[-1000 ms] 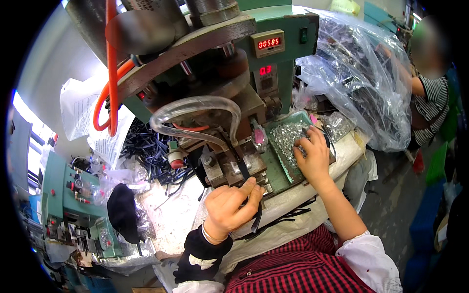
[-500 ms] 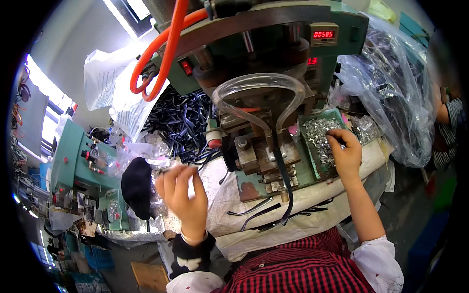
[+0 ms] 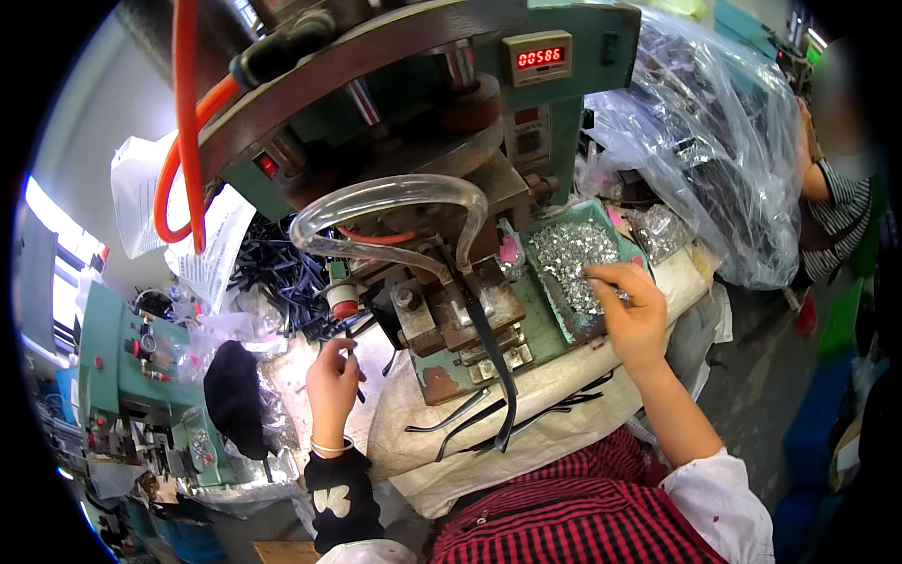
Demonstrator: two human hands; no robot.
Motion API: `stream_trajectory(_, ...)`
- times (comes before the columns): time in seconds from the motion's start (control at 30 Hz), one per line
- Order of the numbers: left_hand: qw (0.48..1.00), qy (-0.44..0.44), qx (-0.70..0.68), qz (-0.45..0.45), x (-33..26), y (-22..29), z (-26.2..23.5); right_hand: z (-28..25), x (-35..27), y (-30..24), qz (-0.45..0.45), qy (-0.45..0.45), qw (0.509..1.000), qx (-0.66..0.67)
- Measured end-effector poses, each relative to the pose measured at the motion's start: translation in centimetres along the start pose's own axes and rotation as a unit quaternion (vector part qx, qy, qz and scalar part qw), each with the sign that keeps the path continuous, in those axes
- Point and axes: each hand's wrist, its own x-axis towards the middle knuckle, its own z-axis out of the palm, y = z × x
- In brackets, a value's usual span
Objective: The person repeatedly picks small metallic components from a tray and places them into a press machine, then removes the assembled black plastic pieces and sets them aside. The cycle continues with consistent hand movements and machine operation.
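Note:
My left hand (image 3: 333, 387) is closed in a pinch beside the pile of black glasses temples (image 3: 272, 273); a thin dark temple (image 3: 361, 393) shows at its fingertips. My right hand (image 3: 634, 315) hangs at the near right edge of the green tray (image 3: 567, 324), thumb and forefinger together. Whatever they pinch is too small to make out. Small shiny metal pieces (image 3: 570, 254) fill much of that tray. Between my hands, one black temple (image 3: 493, 362) sits upright in the press's metal fixture (image 3: 489, 305), its curved end hanging toward me.
The green press (image 3: 583, 117) rises ahead, with an orange hose (image 3: 185, 113), a clear tube (image 3: 395, 191) and a red button (image 3: 344, 308). Several loose temples (image 3: 545, 411) lie on the pale cloth (image 3: 404, 451). A large plastic bag (image 3: 705, 141) and another person's striped sleeve (image 3: 836, 221) are at right.
My left hand has gone from raised, blurred and spread to a pinch on a dark temple by the pile. My right hand stays by the tray. The whole view has shifted.

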Motion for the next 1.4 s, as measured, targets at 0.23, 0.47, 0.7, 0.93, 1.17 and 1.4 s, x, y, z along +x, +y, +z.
stream_trajectory(0.23,0.977,0.050,-0.206,-0.017,-1.6,3.9,2.1,7.7,2.2,-7.2,0.118,-0.081,0.966,0.216)
stream_trajectory(0.47,0.906,0.296,-0.164,0.253,-5.4,10.3,1.1,8.8,1.2,-7.9,0.153,-0.065,0.908,0.384)
stream_trajectory(0.7,0.809,0.180,-0.019,0.559,-8.5,17.4,1.5,6.2,0.8,-11.0,0.137,-0.106,0.927,0.333)
stream_trajectory(0.93,0.747,0.156,0.040,0.645,-4.7,18.2,5.9,2.7,2.5,-0.3,0.022,-0.123,0.940,-0.317)
stream_trajectory(1.17,0.747,0.173,0.051,0.639,-5.0,18.0,6.1,2.3,0.7,4.7,-0.048,-0.004,0.965,-0.257)
stream_trajectory(1.4,0.816,0.176,0.027,0.550,-10.0,16.3,3.6,2.2,1.1,3.2,-0.117,0.069,0.957,-0.256)
